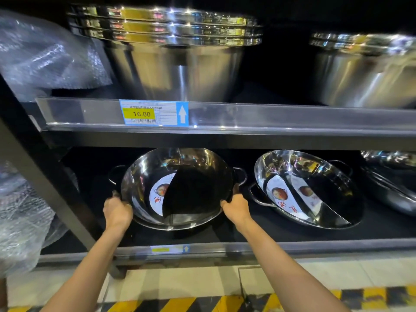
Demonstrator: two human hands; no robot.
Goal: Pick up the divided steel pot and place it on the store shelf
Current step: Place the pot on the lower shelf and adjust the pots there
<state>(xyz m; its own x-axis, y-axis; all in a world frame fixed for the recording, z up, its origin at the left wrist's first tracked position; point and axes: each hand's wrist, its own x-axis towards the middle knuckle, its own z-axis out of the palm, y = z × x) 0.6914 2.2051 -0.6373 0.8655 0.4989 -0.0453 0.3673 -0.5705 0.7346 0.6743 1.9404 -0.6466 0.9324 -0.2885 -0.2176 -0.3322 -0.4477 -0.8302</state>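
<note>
Head camera view looks down at a dark store shelf (292, 235), where a round, shiny divided steel pot (177, 188) with a curved partition and a white paper label inside is tilted up toward the viewer on the lower level. The person's left hand (117, 210) is closed around the pot's left rim, and the right hand (236, 207) is wrapped around the right rim just below the pot's small loop handle; both hands grip the pot, fingers curled over its edge. The pot's lower edge sits close to the shelf board; whether it touches cannot be told. Just beside it to the right leans a second shiny divided pot (308, 188) with the same kind of label. On the level above stand nested deep steel basins (175, 52), behind a blue-and-yellow price tag (153, 113) reading 16.00. Clear bubble wrap (40, 55) bulges at the left.
</note>
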